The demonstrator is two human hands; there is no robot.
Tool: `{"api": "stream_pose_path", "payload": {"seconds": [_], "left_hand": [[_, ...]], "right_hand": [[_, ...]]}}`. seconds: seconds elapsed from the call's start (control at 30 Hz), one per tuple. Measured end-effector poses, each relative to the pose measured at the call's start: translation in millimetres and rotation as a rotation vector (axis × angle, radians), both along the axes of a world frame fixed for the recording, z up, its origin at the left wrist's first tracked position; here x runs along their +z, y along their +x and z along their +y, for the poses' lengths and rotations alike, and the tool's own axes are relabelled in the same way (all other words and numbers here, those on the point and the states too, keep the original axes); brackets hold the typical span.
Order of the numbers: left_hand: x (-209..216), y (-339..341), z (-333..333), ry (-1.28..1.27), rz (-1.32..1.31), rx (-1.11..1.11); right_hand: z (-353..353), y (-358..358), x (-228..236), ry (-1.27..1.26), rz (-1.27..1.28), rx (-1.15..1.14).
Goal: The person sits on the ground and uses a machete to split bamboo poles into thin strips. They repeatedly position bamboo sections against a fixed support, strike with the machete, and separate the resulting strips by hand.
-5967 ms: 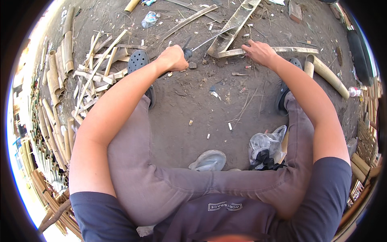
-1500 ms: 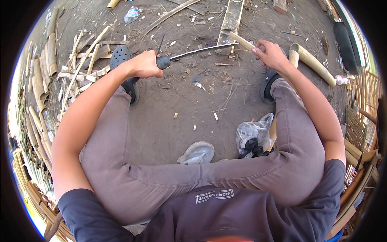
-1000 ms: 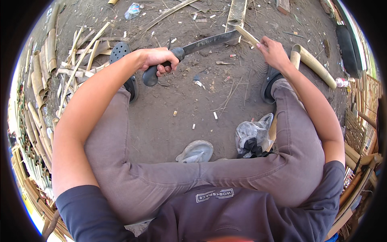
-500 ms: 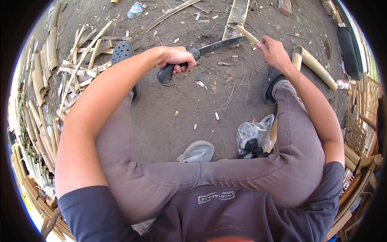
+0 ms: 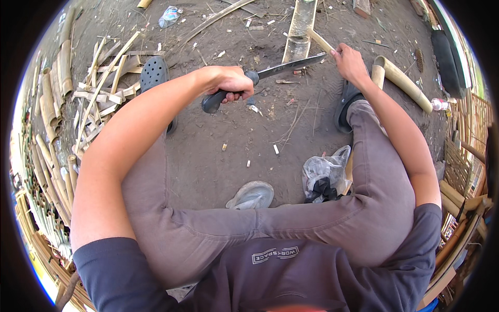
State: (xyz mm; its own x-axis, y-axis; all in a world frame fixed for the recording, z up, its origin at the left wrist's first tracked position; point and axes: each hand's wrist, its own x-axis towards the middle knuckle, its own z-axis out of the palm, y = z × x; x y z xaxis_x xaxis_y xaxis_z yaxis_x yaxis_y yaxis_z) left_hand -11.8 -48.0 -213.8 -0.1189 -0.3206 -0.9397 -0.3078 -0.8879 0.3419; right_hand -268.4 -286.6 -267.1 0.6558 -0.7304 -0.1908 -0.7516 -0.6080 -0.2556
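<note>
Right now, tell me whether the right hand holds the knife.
No, the left hand grips the knife by its black handle.

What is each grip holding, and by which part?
Left grip: a long, dark metal knife, by its black handle. Right grip: a flat, pale bamboo strip, by its near end.

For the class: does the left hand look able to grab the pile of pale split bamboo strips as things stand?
Probably not: the left hand is closed around the handle of a long, black-handled machete, and a grey perforated clog sits between it and the pale bamboo strips.
</note>
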Motion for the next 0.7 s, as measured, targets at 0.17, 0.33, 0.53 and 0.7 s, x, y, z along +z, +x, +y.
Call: {"api": "stream_pose_path", "payload": {"seconds": [0.17, 0.33, 0.53, 0.7], "left_hand": [[-2.4, -3.6, -7.5, -0.092, -0.093, -0.116], [7.0, -2.6, -20.4, -0.563, -0.643, -0.523], [-18.9, 34.2, -10.7, -0.716, -0.869, -0.533], [-16.0, 27.6, -4.5, -0.785, -0.863, -0.633]], "right_hand": [[-12.1, -2.1, -14.0, 0.008, -0.006, -0.034], [-11.1, -2.1, -1.0, 0.012, 0.025, 0.012], [17.0, 2.9, 22.7, 0.116, 0.06, -0.015], [18.4, 0.5, 27.9, 0.277, 0.025, 0.004]]}}
